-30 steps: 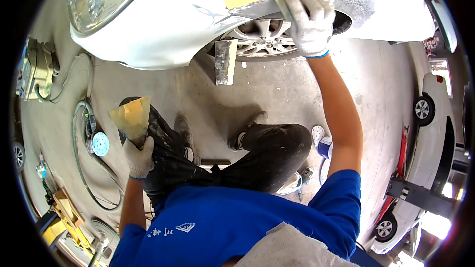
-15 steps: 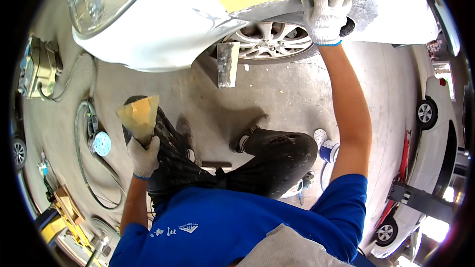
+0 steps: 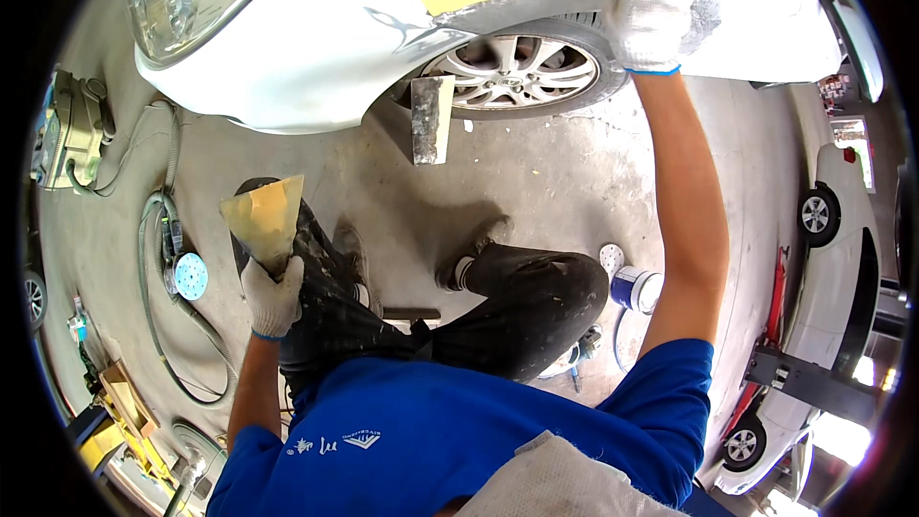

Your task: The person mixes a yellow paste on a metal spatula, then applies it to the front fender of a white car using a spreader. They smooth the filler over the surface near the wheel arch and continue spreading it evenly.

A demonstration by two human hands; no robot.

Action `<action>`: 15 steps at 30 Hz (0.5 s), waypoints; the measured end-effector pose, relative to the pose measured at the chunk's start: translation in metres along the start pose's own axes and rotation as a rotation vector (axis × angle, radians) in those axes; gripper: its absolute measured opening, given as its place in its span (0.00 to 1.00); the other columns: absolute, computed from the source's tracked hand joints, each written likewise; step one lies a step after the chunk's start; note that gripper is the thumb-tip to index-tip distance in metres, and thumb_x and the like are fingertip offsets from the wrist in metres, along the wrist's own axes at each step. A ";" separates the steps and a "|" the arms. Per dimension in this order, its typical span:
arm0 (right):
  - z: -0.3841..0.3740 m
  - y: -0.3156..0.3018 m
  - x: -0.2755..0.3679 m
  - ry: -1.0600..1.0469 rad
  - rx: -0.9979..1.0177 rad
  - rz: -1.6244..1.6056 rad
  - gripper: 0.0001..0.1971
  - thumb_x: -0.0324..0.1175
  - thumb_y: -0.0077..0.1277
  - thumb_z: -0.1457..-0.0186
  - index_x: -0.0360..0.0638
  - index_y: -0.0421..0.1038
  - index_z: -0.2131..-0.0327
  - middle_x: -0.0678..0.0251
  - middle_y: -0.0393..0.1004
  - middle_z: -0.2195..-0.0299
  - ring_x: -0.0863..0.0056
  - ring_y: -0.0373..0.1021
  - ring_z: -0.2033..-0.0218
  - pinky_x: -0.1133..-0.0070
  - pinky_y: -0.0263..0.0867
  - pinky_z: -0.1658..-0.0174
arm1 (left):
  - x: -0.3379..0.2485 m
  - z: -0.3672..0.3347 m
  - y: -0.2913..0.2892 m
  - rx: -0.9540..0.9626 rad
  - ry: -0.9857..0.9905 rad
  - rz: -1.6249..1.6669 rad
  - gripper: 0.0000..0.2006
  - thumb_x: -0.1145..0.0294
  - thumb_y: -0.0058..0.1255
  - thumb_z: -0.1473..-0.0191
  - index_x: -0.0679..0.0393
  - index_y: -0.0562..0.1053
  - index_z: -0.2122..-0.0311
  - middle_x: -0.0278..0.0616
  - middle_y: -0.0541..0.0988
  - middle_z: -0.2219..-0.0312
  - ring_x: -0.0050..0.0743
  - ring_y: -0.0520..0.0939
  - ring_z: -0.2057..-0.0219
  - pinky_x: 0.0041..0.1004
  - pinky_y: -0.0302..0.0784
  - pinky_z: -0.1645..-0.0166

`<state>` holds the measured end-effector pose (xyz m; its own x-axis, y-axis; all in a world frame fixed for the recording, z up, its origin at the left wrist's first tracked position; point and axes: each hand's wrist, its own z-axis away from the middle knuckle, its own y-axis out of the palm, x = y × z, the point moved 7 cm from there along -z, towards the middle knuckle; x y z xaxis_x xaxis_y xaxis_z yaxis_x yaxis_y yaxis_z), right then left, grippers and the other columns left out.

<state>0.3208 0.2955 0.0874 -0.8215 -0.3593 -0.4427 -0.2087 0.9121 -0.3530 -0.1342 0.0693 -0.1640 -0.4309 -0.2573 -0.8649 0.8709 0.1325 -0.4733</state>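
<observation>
The floor (image 3: 536, 187) is grey, scuffed and dotted with small pale flecks. At the left it carries a green machine (image 3: 75, 129) and, nearer, a sander (image 3: 190, 276) with a blue disc, a looped hose (image 3: 206, 325) around it. At the right, a blue-and-white tin (image 3: 636, 289) sits just beside a pale perforated disc (image 3: 611, 257). The white car (image 3: 278, 77) stands on its front wheel (image 3: 512, 82); the person's shoes (image 3: 352, 249) rest there too.

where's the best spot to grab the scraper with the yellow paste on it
Probably by the narrow end of the scraper, coming from the person's body side, where the left hand holds it. The blade flares wide toward the far end and carries yellow paste, so gripping there would likely be messy and awkward.
</observation>
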 end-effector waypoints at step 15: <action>0.010 -0.004 -0.003 0.057 0.054 0.042 0.23 0.25 0.62 0.53 0.50 0.75 0.51 0.66 0.75 0.53 0.61 0.70 0.53 0.65 0.65 0.50 | -0.014 0.000 0.001 -0.012 0.021 0.061 0.10 0.74 0.59 0.47 0.67 0.76 0.60 0.34 0.77 0.77 0.18 0.75 0.77 0.24 0.72 0.70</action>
<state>0.3287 0.2911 0.0819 -0.8579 -0.3080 -0.4112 -0.1459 0.9135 -0.3797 -0.1270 0.0727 -0.1527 -0.3822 -0.2283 -0.8955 0.8929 0.1586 -0.4215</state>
